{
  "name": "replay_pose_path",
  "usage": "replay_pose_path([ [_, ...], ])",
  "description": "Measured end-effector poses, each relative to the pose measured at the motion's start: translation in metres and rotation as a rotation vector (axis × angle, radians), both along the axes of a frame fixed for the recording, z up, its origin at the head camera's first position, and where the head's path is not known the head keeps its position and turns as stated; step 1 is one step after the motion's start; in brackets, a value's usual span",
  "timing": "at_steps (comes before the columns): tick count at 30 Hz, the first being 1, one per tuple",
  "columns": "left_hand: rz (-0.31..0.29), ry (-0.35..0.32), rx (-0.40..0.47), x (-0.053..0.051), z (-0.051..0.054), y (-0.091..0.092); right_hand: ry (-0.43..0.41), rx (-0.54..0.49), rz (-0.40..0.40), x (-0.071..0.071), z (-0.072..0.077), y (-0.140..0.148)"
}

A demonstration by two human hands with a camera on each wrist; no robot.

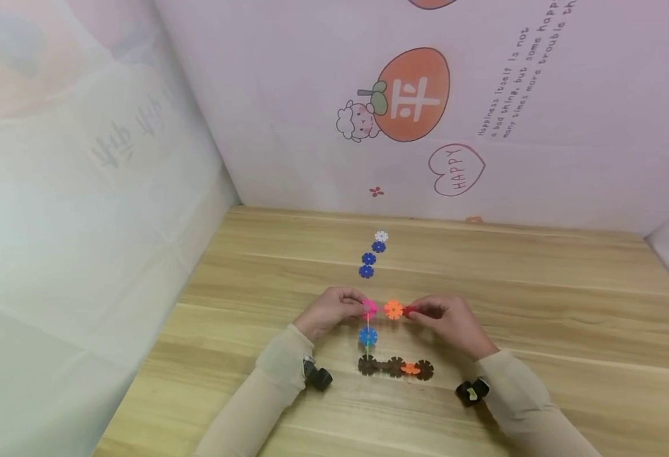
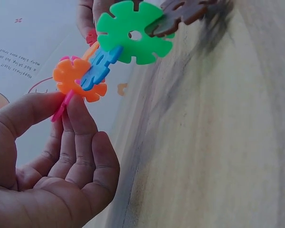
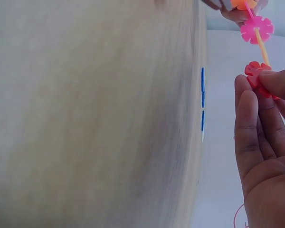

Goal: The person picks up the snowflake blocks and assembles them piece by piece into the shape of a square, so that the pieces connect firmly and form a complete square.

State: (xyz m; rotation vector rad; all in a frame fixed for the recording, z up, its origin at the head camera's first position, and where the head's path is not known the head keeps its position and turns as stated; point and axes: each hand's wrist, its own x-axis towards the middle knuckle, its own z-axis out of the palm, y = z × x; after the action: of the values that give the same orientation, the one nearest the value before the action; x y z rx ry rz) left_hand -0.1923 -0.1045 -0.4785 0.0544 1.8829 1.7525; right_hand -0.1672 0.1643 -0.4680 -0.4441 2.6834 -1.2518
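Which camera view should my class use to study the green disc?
The left wrist view: the green disc appears large, its notches and centre hole visible. The head view shows only a thin green sliver, nearly edge-on; the right wrist view does not show it.

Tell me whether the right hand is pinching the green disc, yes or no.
No, the right wrist view shows the right hand pinching a red disc.

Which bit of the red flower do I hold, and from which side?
Probably pinch the red flower by its outer rim, coming from the right. It's thin and flat, so thumb and fingers fit either side, and its left edge meets the orange one. The right hand pinches it that way.
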Motion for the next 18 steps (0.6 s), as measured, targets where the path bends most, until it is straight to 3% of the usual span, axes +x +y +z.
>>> replay_pose_path([
  [18,-0.013,0.008,0.017,0.002,0.0048,-0.0017,0.098,-0.021,0.03,0.0035,0.0012,-0.0006],
])
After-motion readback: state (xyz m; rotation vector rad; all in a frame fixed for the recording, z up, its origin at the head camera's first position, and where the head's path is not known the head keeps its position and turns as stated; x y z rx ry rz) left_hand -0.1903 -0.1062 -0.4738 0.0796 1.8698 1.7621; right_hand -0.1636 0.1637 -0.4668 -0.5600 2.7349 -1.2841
